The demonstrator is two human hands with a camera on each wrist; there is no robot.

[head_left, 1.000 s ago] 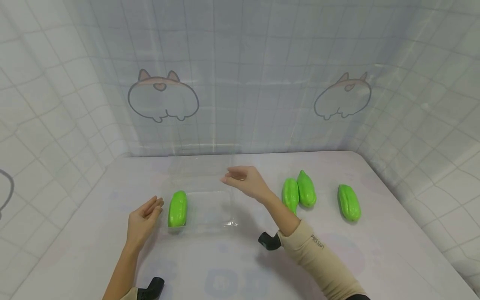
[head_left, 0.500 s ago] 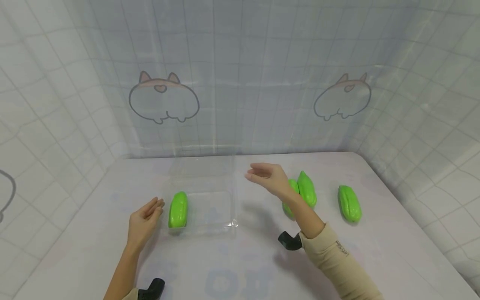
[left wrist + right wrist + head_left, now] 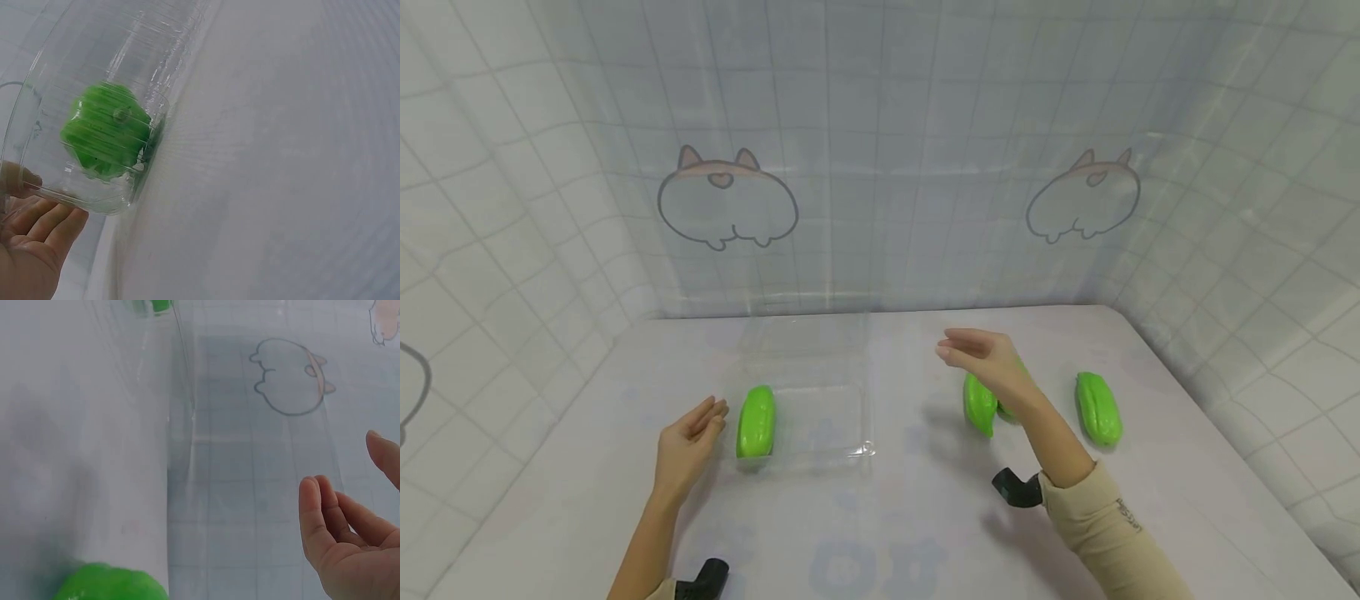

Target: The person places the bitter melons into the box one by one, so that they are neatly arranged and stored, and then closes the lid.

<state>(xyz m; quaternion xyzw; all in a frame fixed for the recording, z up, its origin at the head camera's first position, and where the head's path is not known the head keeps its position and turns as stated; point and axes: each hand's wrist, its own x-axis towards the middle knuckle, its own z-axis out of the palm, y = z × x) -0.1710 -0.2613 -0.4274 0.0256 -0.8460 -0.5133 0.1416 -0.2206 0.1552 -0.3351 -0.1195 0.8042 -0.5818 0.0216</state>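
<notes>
A green ridged star fruit [image 3: 756,422] lies lengthwise at the left side of a clear plastic box [image 3: 820,457], whose lid stands folded back. My left hand [image 3: 687,448] is at the box's left edge; in the left wrist view its thumb and fingers appear to pinch the rim. My right hand [image 3: 985,362] hangs above the table, fingers and thumb parted with nothing between them. Beneath it lie two more star fruits: one [image 3: 979,407] shows beside the wrist, and the other [image 3: 1009,412] is mostly hidden behind it.
A third loose star fruit [image 3: 1099,408] lies farther right on the pale table [image 3: 880,533]. Tiled-pattern sheets [image 3: 925,192] rise behind and along both sides of the table.
My right hand has moved right, from over the box's right side to above the pair of star fruits. My left hand and the box have stayed in place.
</notes>
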